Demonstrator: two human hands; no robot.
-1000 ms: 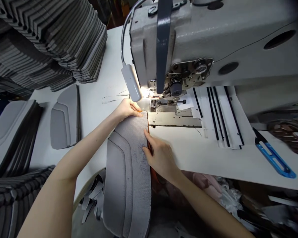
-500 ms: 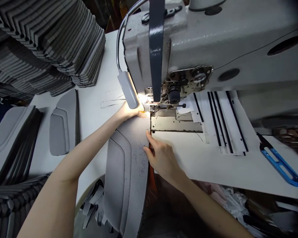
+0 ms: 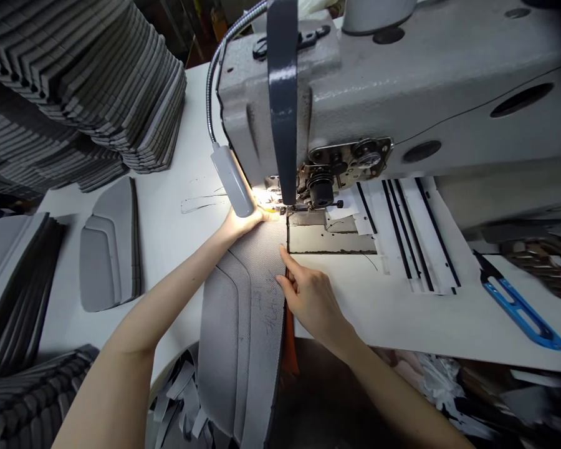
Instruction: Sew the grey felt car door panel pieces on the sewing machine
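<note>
A long grey fabric panel [image 3: 243, 312] lies on the white table, its far end under the foot of the grey sewing machine [image 3: 378, 93]. My left hand [image 3: 243, 221] grips the panel's far end right by the needle, partly behind the lamp [image 3: 232, 181]. My right hand [image 3: 311, 296] presses the panel's right edge with fingers together; an orange strip [image 3: 288, 340] shows beneath that edge.
Tall stacks of grey panels [image 3: 88, 87] fill the back left, with more stacks at the left edge [image 3: 14, 274] and a small pile [image 3: 110, 246] between. Blue thread snips [image 3: 518, 302] lie at the right. White strips with black lines [image 3: 402, 231] lie under the machine arm.
The panel has fed forward toward the needle. My left hand moved with it up under the lamp, and my right hand slid forward along the edge.
</note>
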